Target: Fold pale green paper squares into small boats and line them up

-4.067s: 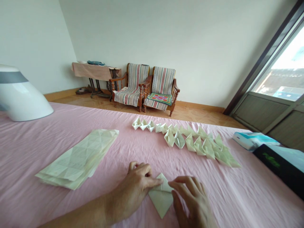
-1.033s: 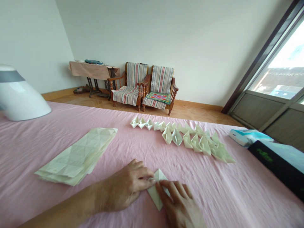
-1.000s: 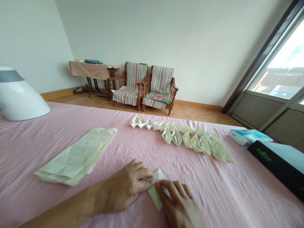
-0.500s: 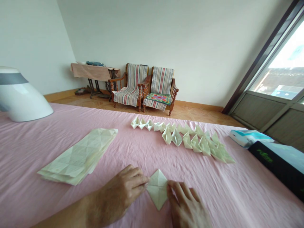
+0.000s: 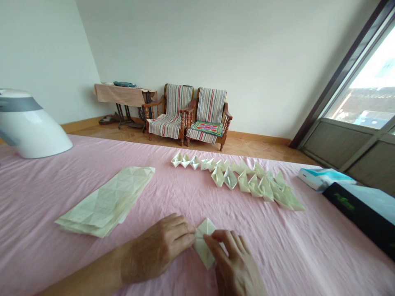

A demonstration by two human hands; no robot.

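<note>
A small pale folded paper, diamond-shaped with crease lines, lies on the pink cloth between my hands. My left hand pinches its left corner with the fingers closed together. From the right, my right hand reaches over it, thumb and index finger pinched at the paper's right side near the middle. Part of the right corner is hidden under these fingers. Several folded paper boats stand in rows beyond my hands, to the right. A stack of creased paper sheets lies to the left.
The pink tablecloth covers the table. A white kettle-like vessel stands at the far left. At the right are a tissue pack and a black box. Two wooden armchairs stand against the wall.
My right hand has moved left and inward over the paper, its fingertips now nearer the middle. My left hand stays at the left corner. The view has shifted slightly.
</note>
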